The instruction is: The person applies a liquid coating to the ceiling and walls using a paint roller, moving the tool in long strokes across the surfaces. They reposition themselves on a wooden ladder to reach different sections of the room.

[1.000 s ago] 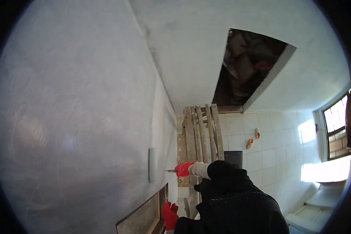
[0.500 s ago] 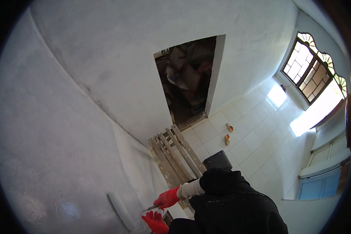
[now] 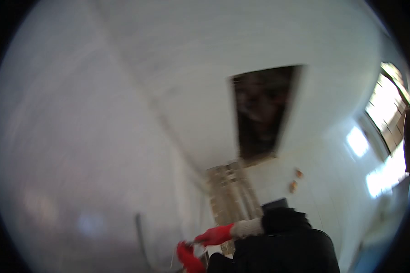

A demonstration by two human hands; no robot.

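My right hand (image 3: 215,235), in a red glove with a pale knitted cuff, comes in from the right below a black sleeve. Its fingers are closed round a thin tool (image 3: 195,242) pointing left, whose kind is too blurred to make out. Just below and left of it is my left hand (image 3: 189,258), also red-gloved, close to the tool's tip. Motion blur smears the left fingers. A thin pale line shows beside them. Left of both hands, a long dark, slightly curved edge (image 3: 142,239) stands against the pale grey wall (image 3: 100,159).
Below the dark doorway (image 3: 262,113) stands a slatted wooden platform (image 3: 234,193), beside my right arm. A dark block (image 3: 275,203) lies by the sleeve. Two orange-brown slippers (image 3: 293,186) rest on the white tiled floor (image 3: 323,195). A bright window (image 3: 387,107) is at the right.
The view has swung, so the doorway, platform and slippers sit further right and lower, and everything is blurred. The left fingers, spread before, are now up close to the tool's tip.
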